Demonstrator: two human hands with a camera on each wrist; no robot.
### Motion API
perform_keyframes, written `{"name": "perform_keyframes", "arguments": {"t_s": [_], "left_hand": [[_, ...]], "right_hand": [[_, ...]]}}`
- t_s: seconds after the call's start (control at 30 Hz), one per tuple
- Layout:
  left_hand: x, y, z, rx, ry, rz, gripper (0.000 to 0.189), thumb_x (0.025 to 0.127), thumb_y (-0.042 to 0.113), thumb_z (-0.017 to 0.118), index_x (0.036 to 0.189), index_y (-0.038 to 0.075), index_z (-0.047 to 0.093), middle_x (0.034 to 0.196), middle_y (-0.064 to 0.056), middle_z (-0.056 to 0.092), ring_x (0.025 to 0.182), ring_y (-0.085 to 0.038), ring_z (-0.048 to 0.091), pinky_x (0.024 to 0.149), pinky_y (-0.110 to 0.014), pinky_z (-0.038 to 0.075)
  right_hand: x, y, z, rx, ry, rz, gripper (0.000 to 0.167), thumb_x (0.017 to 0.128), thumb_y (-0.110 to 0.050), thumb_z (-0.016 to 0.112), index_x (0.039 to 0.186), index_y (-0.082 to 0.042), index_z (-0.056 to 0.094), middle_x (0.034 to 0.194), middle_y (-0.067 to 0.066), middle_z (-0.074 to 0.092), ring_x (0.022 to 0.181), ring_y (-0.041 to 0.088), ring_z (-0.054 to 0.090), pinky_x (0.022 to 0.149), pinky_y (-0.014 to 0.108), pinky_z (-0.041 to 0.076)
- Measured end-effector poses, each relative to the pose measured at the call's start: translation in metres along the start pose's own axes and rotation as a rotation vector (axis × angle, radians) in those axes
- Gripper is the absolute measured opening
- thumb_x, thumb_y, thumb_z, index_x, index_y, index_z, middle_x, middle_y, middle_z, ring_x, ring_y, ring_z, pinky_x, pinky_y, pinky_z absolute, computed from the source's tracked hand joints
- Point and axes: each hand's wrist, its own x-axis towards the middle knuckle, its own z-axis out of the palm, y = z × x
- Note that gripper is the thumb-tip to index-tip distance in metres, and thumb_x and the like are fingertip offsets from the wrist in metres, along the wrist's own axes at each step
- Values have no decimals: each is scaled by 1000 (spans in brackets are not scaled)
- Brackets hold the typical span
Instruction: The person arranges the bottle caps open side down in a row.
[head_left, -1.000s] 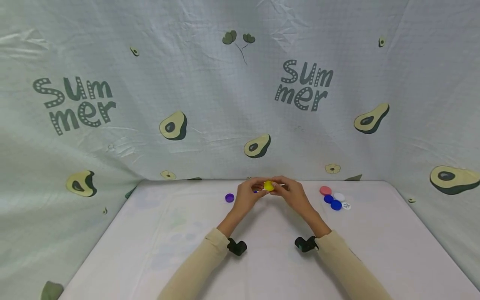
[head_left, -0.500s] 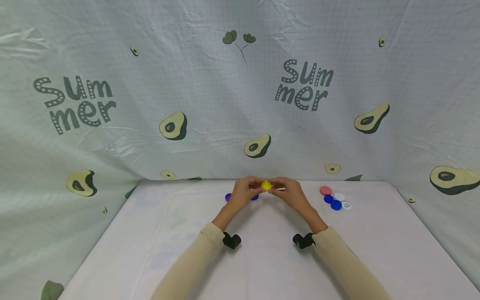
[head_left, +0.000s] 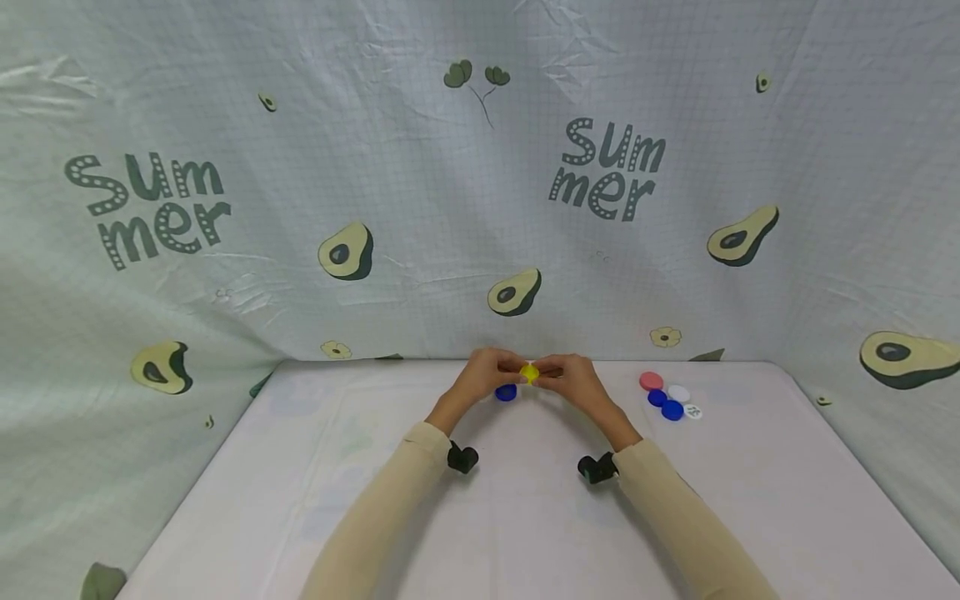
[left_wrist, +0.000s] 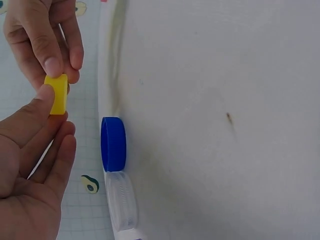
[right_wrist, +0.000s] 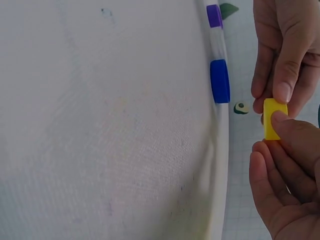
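Observation:
Both hands meet near the table's far edge on a small yellow bottle cap (head_left: 529, 372). The left hand (head_left: 482, 377) pinches it from one side and the right hand (head_left: 580, 385) from the other, with thumb and fingers. Raised off the table, the cap (left_wrist: 58, 94) appears edge-on in the left wrist view. On the table below the left hand lies a blue cap (head_left: 506, 392). The left wrist view shows a clear cap (left_wrist: 121, 201) touching this blue cap (left_wrist: 114, 144). Farther along, a purple cap (right_wrist: 214, 16) appears in the right wrist view; the left hand hides it from the head.
To the right of the hands lies a cluster of caps: a red cap (head_left: 651, 381), two blue ones, a white cap (head_left: 678, 393) and a white disc with dark marks (head_left: 692, 412). A printed curtain (head_left: 420, 167) stands behind the white table (head_left: 525, 533).
The yellow cap has turned in the fingers and shifted slightly left. With the left hand farther left, the blue cap shows more and the purple cap is covered in the head view.

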Motion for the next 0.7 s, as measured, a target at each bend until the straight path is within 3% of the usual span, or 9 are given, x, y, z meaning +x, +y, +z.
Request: {"name": "perform_keyframes", "arguments": {"t_s": [0.27,0.47,0.7], "left_hand": [[5,-8,3,20,-40,15,22,90,10,78,111,4,77,105,-9,77,97,-20,73,83,-27,58],[10,-12,6,57,-82,25,21,91,11,78,111,5,78,105,-8,77,97,-20,72,84,-27,57],[15,-17,9,136,-122,83,21,85,10,82,105,4,79,100,-6,78,99,-21,69,91,-29,54]], "right_hand": [[6,4,4,-55,-39,35,24,89,-10,79,111,-1,77,103,12,77,94,25,74,78,34,60],[7,6,5,-100,-61,105,24,89,-10,79,110,-1,77,103,12,77,93,24,72,76,32,59],[13,6,6,-133,-127,179,23,87,-7,80,108,1,76,100,12,76,91,22,71,77,31,59]]}}
